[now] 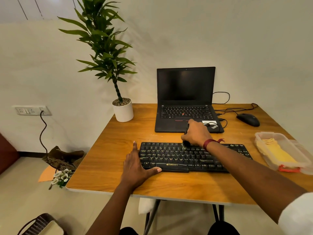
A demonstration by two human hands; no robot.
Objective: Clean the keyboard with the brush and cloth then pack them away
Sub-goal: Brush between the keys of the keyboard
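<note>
Working at a wooden bench [105, 168] before a pale wall [254, 48], seemingly midway through brushing the black keyboard [171, 157]; wiping and packing yet to come, judging by the yellow cloth [277, 151] lying in the clear box [303, 161] right of the keyboard. Bracing the keyboard's left end with the left hand [136, 168], fingers flat and spread; gripping the dark brush [185, 143] in the right hand [196, 133], bristles touching the keyboard's top rows.

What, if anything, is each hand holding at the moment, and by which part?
The right hand grips the brush by its handle, bristles on the keyboard. The left hand holds nothing; it rests flat against the keyboard's left end.
</note>
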